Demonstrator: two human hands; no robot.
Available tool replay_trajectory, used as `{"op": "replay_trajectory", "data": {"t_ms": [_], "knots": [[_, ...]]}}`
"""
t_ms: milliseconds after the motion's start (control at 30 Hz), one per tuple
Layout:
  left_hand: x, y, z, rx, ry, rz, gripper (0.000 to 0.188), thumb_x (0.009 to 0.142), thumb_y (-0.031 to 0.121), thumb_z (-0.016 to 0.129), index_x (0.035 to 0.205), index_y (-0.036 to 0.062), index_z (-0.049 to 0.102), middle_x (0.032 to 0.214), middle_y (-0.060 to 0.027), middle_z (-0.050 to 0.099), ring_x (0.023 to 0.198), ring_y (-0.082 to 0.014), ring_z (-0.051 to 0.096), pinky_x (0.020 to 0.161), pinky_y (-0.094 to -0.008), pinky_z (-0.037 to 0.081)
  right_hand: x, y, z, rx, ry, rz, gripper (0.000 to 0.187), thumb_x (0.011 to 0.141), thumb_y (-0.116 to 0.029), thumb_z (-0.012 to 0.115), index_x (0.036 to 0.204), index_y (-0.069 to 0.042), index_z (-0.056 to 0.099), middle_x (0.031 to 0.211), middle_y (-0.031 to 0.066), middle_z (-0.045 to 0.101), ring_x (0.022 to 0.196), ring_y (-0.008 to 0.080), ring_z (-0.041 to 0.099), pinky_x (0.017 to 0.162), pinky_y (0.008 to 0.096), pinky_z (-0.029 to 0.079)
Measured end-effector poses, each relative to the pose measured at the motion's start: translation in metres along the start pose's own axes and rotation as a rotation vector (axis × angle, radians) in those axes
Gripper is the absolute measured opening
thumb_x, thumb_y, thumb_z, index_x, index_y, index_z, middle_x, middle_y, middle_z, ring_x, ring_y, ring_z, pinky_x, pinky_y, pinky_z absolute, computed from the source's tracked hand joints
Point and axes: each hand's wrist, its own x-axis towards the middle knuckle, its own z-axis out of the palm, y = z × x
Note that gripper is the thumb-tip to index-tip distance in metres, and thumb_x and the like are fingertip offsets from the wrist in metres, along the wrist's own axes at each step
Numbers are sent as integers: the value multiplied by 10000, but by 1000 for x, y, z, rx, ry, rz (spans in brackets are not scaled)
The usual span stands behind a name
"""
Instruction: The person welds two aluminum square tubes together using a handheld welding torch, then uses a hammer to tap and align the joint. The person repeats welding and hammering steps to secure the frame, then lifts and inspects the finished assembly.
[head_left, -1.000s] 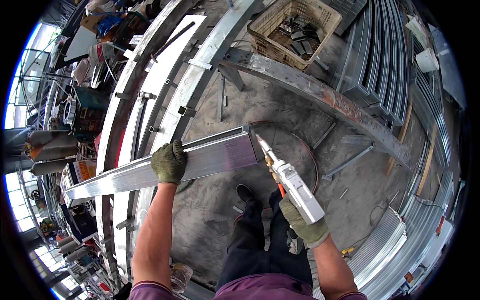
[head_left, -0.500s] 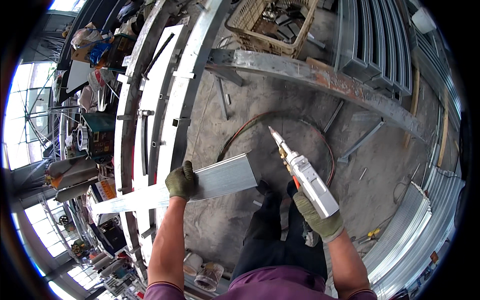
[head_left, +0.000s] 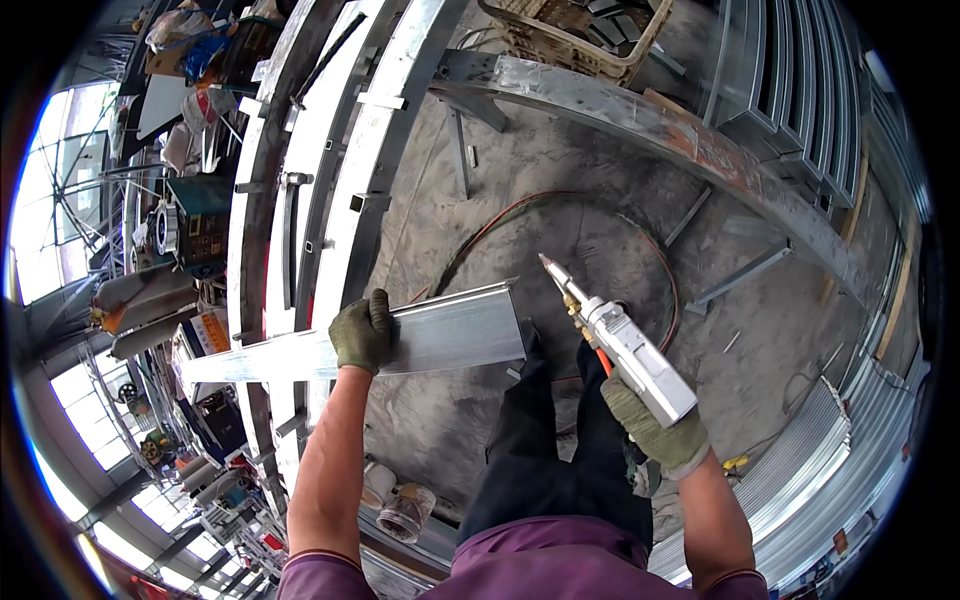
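Note:
My left hand (head_left: 362, 332), in a green work glove, is closed around a long galvanized metal channel (head_left: 460, 335). The channel's near end sticks out to the right over the floor, and its far end reaches left across the bench beams. In my right hand (head_left: 655, 430), also gloved, is a silver handheld welding gun (head_left: 643, 368) with a pointed nozzle, brass fittings and a red hose. The gun's tip points up and to the left, apart from the channel's end.
Long steel rails (head_left: 345, 200) with small brackets run along the left. A steel beam on legs (head_left: 640, 130) crosses ahead. A beige crate (head_left: 560, 55) of metal pieces stands behind it. A looped hose (head_left: 665, 270) lies on the floor. Stacked metal profiles (head_left: 800, 100) fill the right.
The channel's right end has swung slightly up and lies more level. My right hand and the gun have shifted a little right in the view. Both hands keep their hold.

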Motion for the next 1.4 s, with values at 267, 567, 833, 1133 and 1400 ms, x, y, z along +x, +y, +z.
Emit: {"op": "replay_trajectory", "data": {"t_ms": [267, 567, 833, 1133, 1400], "knots": [[4, 3, -6, -34, -52, 64, 638, 1113, 540, 474, 742, 78, 713, 770, -207, 708, 792, -472, 681, 734, -578, 499, -28, -8, 36, -57, 81, 12, 256, 923, -159, 868, 1131, -37, 780, 956, 124, 802, 829, 313, 796, 719, 396, 635], [8, 3, -20, -50, -183, 207, 650, 1115, 549, 450, 750, 98, 742, 797, -204, 735, 787, -469, 711, 740, -577, 533, -55, -22, 57, -87, 181, -15, 257, 941, -139, 860, 1166, -33, 792, 984, 135, 816, 855, 285, 806, 741, 370, 629], [15, 4, -7, -51, -46, 103, 697, 1114, 581, 443, 749, 83, 767, 796, -219, 744, 789, -469, 719, 753, -592, 538, -75, -15, 80, -67, 243, 32, 279, 949, -161, 866, 1186, -34, 791, 995, 120, 822, 895, 248, 814, 769, 360, 632], [13, 11, -14, -22, -20, 39, 702, 1120, 564, 432, 761, 73, 781, 806, -227, 748, 811, -468, 726, 766, -593, 549, -69, 0, 81, 74, 153, 167, 302, 975, -76, 833, 1260, -20, 750, 1067, 35, 786, 904, 126, 735, 775, 300, 596], [11, 7, -2, -33, 25, 25, 716, 1125, 562, 411, 763, 68, 782, 810, -228, 749, 817, -469, 726, 775, -592, 554, -53, -4, 77, 1, 163, -24, 276, 948, -89, 855, 1206, -16, 788, 1064, 101, 832, 941, 193, 806, 811, 333, 632]]}}
